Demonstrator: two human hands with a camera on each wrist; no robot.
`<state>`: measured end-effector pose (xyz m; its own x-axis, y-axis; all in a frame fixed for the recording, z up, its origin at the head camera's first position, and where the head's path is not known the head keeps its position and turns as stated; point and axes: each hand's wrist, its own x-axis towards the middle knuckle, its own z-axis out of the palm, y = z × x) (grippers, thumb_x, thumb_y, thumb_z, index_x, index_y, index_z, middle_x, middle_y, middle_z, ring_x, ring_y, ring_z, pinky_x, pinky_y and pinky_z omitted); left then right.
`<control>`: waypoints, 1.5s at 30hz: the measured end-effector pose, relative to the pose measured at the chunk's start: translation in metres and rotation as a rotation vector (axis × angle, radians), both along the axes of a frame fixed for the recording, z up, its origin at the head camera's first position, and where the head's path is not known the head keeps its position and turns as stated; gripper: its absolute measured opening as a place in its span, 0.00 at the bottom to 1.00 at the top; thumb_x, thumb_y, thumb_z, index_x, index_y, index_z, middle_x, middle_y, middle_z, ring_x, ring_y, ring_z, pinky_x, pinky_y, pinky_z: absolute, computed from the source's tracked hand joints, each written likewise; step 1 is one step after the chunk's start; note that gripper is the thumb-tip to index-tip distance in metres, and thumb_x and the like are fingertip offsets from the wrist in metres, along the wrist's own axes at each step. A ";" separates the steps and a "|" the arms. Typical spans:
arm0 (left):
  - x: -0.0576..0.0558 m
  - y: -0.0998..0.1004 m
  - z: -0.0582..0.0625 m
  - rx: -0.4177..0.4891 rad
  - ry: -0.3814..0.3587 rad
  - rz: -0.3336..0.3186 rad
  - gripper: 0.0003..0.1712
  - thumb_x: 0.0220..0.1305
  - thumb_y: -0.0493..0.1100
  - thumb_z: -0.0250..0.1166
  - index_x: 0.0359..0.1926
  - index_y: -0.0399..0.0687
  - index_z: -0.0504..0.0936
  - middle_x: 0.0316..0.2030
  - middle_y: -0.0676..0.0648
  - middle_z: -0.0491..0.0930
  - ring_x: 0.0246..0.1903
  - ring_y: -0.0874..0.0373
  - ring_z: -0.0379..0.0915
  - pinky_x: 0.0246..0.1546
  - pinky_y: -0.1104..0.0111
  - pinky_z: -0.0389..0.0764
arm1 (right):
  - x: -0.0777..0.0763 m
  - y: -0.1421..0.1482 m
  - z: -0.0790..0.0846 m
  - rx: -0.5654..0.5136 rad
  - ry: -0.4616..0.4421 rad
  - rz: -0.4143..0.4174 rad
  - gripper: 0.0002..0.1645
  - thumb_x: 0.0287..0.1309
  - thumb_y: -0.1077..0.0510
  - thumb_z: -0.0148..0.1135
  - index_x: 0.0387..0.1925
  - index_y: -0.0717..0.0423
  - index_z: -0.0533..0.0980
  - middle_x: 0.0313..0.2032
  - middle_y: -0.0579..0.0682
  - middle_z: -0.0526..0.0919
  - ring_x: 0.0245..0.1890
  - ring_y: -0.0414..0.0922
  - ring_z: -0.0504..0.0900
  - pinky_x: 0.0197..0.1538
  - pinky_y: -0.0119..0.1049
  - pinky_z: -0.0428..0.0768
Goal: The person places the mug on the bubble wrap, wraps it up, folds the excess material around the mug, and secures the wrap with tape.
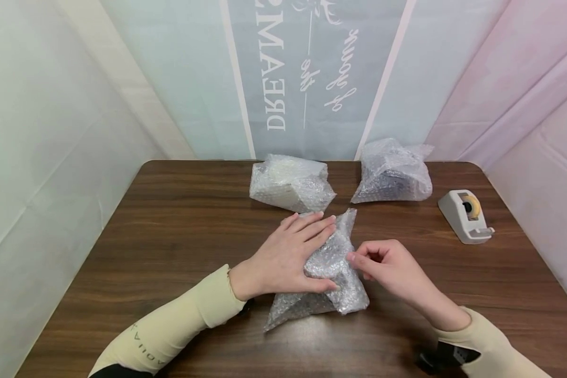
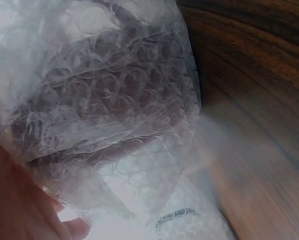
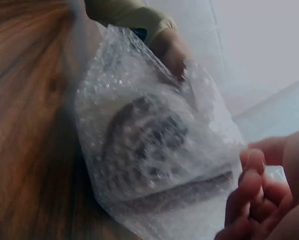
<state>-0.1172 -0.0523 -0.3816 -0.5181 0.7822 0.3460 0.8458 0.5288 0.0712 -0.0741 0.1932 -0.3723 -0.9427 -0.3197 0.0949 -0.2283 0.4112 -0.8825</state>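
A bubble-wrapped package [image 1: 333, 257] lies on the table in front of the person, its loose corners sticking out. Through the wrap in the right wrist view, a dark, rounded shape [image 3: 154, 135] shows, too blurred to name. The left hand [image 1: 290, 254] rests flat on the package with its fingers spread. At the package's right edge, the right hand [image 1: 392, 268] has its thumb and forefinger tips together, pinching the edge of the bubble wrap [image 3: 224, 142]; its other fingers are curled. Whether a clear strip of tape is also between those fingertips cannot be told.
Two more bubble-wrapped bundles stand at the back of the table, a pale one [image 1: 290, 181] in the middle and a darker one [image 1: 392, 173] to its right. A white tape dispenser [image 1: 465, 218] with a yellowish roll sits at the right. Fabric walls surround the brown table [image 1: 179, 226].
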 end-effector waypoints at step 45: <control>-0.010 -0.003 0.001 -0.023 -0.086 -0.069 0.60 0.55 0.80 0.58 0.77 0.48 0.57 0.76 0.52 0.54 0.76 0.57 0.40 0.72 0.49 0.49 | -0.037 0.021 -0.055 0.202 0.233 0.424 0.07 0.63 0.59 0.66 0.43 0.50 0.79 0.37 0.37 0.82 0.37 0.33 0.78 0.40 0.34 0.80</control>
